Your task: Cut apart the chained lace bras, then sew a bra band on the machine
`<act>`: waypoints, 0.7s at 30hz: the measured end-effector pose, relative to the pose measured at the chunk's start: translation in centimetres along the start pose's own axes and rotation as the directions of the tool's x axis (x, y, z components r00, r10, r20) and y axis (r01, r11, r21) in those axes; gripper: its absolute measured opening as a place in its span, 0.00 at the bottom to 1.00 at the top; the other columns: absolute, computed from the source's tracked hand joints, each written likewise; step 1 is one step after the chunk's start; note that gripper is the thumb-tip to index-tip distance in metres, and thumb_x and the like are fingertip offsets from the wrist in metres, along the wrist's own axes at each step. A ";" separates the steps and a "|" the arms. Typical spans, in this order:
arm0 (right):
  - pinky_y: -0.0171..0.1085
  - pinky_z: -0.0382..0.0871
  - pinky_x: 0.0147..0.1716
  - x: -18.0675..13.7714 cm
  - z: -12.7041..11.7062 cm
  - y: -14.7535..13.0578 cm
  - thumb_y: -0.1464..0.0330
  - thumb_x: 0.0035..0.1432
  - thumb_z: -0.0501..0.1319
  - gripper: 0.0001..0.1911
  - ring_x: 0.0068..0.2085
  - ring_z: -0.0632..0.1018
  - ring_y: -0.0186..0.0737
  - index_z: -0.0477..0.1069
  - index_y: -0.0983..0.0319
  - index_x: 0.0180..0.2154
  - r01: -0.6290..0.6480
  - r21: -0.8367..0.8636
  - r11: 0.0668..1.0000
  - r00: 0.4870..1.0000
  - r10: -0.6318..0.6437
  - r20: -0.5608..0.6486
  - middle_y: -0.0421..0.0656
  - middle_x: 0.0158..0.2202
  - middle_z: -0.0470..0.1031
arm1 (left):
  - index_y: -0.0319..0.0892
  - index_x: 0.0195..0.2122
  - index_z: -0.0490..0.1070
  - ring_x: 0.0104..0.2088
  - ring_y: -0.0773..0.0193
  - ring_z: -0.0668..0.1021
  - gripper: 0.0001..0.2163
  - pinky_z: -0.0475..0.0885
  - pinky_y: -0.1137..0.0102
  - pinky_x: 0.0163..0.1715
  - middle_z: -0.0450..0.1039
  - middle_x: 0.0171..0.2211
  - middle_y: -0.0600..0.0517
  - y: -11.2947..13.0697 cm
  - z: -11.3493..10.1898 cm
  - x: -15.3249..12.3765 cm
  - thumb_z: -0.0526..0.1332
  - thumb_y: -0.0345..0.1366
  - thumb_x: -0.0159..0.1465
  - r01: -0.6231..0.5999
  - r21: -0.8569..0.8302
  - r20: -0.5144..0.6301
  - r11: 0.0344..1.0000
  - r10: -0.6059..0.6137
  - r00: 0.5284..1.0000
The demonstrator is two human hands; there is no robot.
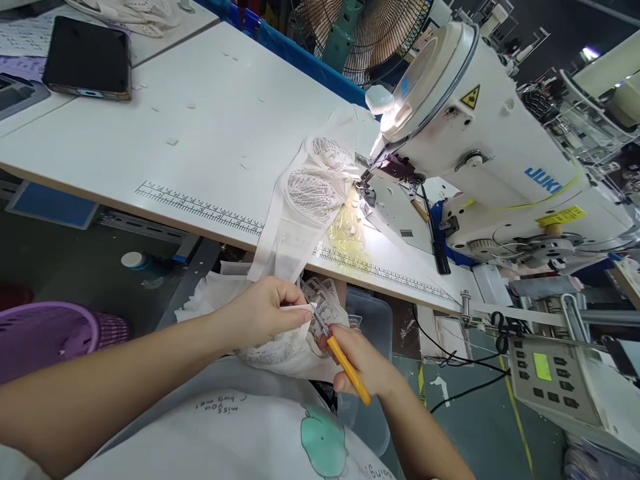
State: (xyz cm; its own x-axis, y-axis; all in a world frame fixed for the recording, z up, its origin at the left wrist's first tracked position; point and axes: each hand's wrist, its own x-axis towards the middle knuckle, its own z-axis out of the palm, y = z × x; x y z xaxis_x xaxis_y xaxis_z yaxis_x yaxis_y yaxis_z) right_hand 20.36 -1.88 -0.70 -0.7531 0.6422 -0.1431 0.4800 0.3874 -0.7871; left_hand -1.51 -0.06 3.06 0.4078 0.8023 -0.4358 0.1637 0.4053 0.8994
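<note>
My left hand [273, 308] pinches a folded edge of white fabric between thumb and fingers, above my lap. In my right hand [364, 360] are orange-handled scissors [350, 370], their metal tip touching or very near the pinched edge; the hand partly hides them. A white lace bra [311, 193] lies on the table with its cups beside the sewing machine's needle. Its plain white part drapes over the table edge toward my left hand. More white lace fabric [280, 350] is bunched on my lap under both hands.
The white sewing machine [500, 127] stands at right, with a control panel [543, 373] below it. The tabletop [200, 147] bears printed rulers and small scraps. A phone [89, 57] lies far left. Purple basket [47, 337] on the left, grey bin [373, 327] below the table, fan [367, 30] behind.
</note>
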 end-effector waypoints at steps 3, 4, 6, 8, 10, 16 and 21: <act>0.34 0.56 0.22 -0.1 0.3 -0.2 0.33 0.42 0.38 0.36 0.23 0.57 0.32 0.52 0.60 0.25 -0.017 0.056 0.998 1.000 0.018 -0.020 0.37 0.22 0.55 | 0.41 0.17 0.60 0.12 0.75 0.53 0.11 0.46 0.77 0.11 0.49 0.11 0.62 -0.1 0.0 0.1 0.57 0.39 0.52 0.030 -0.005 0.011 1.000 -0.029 1.000; 0.34 0.56 0.22 -0.2 0.4 -0.2 0.33 0.42 0.38 0.36 0.23 0.57 0.32 0.51 0.60 0.25 -0.023 0.066 0.998 0.999 0.025 -0.030 0.37 0.22 0.54 | 0.41 0.17 0.59 0.13 0.75 0.52 0.12 0.46 0.77 0.11 0.48 0.12 0.62 -0.1 0.0 0.1 0.57 0.40 0.52 0.036 -0.002 0.014 0.999 -0.036 0.999; 0.34 0.55 0.21 -0.3 0.6 -0.3 0.33 0.42 0.38 0.36 0.22 0.57 0.32 0.51 0.59 0.24 -0.029 0.072 0.997 0.998 0.033 -0.054 0.36 0.21 0.54 | 0.41 0.17 0.59 0.13 0.75 0.52 0.12 0.46 0.77 0.12 0.48 0.13 0.61 -0.2 -0.1 0.2 0.57 0.40 0.52 0.042 0.007 0.022 0.999 -0.042 0.999; 0.33 0.55 0.21 -0.3 0.8 -0.2 0.33 0.43 0.38 0.35 0.22 0.57 0.32 0.50 0.59 0.24 -0.027 0.066 0.997 0.996 0.033 -0.079 0.36 0.21 0.54 | 0.41 0.17 0.59 0.14 0.74 0.52 0.12 0.46 0.76 0.13 0.48 0.13 0.61 -0.2 -0.1 0.3 0.57 0.40 0.52 0.046 0.014 0.035 0.999 -0.047 0.998; 0.33 0.55 0.21 -0.3 1.0 -0.2 0.33 0.44 0.38 0.35 0.22 0.57 0.32 0.50 0.59 0.23 -0.023 0.046 0.999 0.995 0.027 -0.099 0.36 0.20 0.54 | 0.41 0.17 0.58 0.15 0.74 0.52 0.12 0.46 0.75 0.14 0.48 0.13 0.61 -0.3 -0.2 0.4 0.57 0.40 0.52 0.041 0.008 0.048 0.999 -0.042 0.998; 0.33 0.54 0.21 0.1 1.3 0.2 0.39 0.53 0.34 0.31 0.21 0.58 0.32 0.50 0.59 0.22 -0.017 -0.054 0.998 0.989 0.008 -0.147 0.37 0.20 0.55 | 0.42 0.16 0.56 0.16 0.74 0.52 0.13 0.45 0.74 0.16 0.48 0.14 0.61 -0.2 -0.3 0.6 0.58 0.39 0.52 0.013 -0.025 0.060 1.000 -0.011 0.998; 0.33 0.53 0.19 0.2 1.5 0.6 0.40 0.53 0.38 0.30 0.20 0.58 0.32 0.49 0.59 0.21 -0.027 -0.106 0.994 0.984 0.007 -0.180 0.36 0.19 0.55 | 0.42 0.17 0.57 0.15 0.73 0.53 0.12 0.46 0.74 0.15 0.49 0.14 0.60 -0.6 -0.5 0.7 0.58 0.39 0.53 0.027 -0.025 0.078 0.999 -0.025 0.997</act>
State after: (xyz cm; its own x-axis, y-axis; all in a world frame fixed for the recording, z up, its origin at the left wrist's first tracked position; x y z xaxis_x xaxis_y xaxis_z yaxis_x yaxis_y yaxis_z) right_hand 19.76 -2.54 -2.08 -0.6564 0.7534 -0.0390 0.5451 0.4380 -0.7148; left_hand -1.72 0.49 2.20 0.4721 0.7557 -0.4539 0.1516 0.4376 0.8863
